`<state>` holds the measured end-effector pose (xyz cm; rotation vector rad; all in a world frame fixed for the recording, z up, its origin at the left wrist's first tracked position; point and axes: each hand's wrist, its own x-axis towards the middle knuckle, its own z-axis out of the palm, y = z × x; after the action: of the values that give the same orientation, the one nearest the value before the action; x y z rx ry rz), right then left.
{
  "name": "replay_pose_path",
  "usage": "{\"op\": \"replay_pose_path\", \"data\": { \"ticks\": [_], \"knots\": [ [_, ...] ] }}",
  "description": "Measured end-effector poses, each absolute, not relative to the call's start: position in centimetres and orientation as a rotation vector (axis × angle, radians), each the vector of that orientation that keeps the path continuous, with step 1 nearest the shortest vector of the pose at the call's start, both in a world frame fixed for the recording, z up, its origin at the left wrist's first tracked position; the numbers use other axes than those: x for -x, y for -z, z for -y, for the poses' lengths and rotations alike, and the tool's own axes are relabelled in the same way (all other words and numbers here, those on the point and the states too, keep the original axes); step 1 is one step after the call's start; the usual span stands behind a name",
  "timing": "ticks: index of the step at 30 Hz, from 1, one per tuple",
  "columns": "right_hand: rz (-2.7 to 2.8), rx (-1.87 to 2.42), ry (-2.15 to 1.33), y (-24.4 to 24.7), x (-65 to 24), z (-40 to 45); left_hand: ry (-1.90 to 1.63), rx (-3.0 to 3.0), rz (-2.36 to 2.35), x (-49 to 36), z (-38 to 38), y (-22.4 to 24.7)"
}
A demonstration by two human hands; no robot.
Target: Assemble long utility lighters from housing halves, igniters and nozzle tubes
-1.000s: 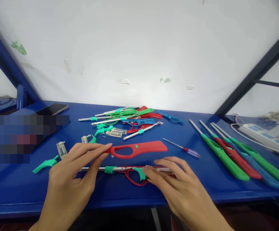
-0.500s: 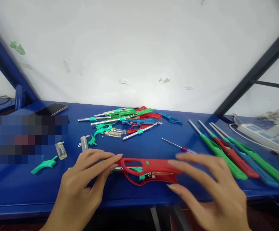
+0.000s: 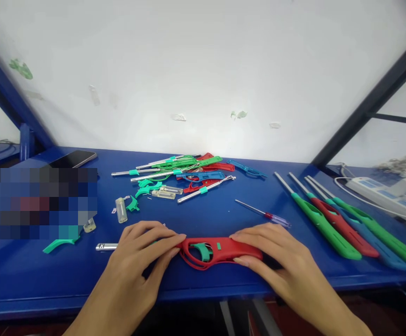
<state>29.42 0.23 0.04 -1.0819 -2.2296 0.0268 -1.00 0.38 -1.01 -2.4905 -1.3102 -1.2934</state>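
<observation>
A red lighter (image 3: 224, 249) of the long-barrelled kind lies across the front of the blue table, its green trigger showing in the guard opening. My left hand (image 3: 132, 266) pinches the front of the red body, where it meets the metal barrel (image 3: 106, 247); the fingers cover part of that barrel. Around the handle's rear end, my right hand (image 3: 280, 256) closes with thumb below and fingers on top. The two red shell halves lie nearly together, with a narrow gap by the trigger guard. Beyond the right hand rests a screwdriver (image 3: 276, 219) with a red and clear handle.
Whole lighters (image 3: 332, 228) in green, red and blue lie at the right, near a power strip (image 3: 381, 196). Loose shells and barrels (image 3: 203, 175) are heaped at the back. Fuel tanks (image 3: 121, 210) and green triggers (image 3: 62, 241) lie left, with a phone (image 3: 74, 159) behind.
My right hand has come down onto the handle's rear and closed on it. The upper red shell half has swung down over the lower one, covering the inner parts.
</observation>
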Motion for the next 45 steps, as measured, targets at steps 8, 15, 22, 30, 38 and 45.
{"op": "replay_pose_path", "data": {
  "ticks": [8,15,22,30,38,45],
  "knots": [
    [2.229,1.100,-0.011,0.0,-28.7,0.3,1.214,2.531,1.349,1.4,-0.5,1.1],
    [2.227,1.112,-0.045,-0.2,-28.8,0.3,1.208,2.532,1.353,1.4,-0.5,1.1],
    [2.235,1.124,-0.074,0.1,-28.7,0.2,1.211,2.538,1.390,1.5,-0.5,1.2],
    [2.168,1.176,-0.167,0.3,-28.4,0.3,1.233,2.566,1.354,1.4,-0.6,1.5],
    [2.140,1.179,-0.210,0.6,-28.0,0.6,1.036,2.548,1.244,1.4,-0.5,1.6],
    [2.109,1.171,-0.242,0.8,-28.1,0.7,1.155,2.521,1.144,1.2,-0.9,0.6]
  ]
}}
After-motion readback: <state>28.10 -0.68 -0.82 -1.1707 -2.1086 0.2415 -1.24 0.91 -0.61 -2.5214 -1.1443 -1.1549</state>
